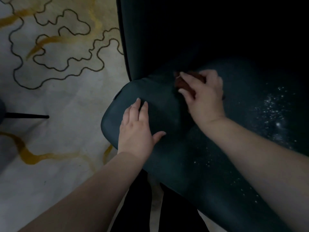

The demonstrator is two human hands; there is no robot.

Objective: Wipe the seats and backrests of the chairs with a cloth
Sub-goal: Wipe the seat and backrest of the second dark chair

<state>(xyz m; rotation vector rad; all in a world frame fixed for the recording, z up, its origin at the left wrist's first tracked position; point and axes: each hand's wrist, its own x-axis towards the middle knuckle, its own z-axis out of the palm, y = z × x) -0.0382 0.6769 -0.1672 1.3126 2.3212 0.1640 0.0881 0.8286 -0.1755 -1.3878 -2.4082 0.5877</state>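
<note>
The left hand [136, 131] lies spread flat on the dark seat [167, 118]; the right hand [203, 99] grips a brown cloth [181, 82] at the backrest [150, 39] crease.

Dark chair seat and patterned rug on the floor, viewed from above.

The rug [63, 97], pale grey and cream with wavy black outlines and ochre streaks, covers the floor to the left of the chair seat [167, 114]. A thin black chair leg [26, 116] rests on the rug, well to the left of the seat. The seat is dark teal and smooth; its rounded front-left corner overhangs the rug. On the seat lie a left hand [135, 129], flat near that corner, a right hand [205, 96] on a brown cloth [182, 84] toward the backrest [150, 30], and white specks [274, 113] to the right of the cloth.
</note>
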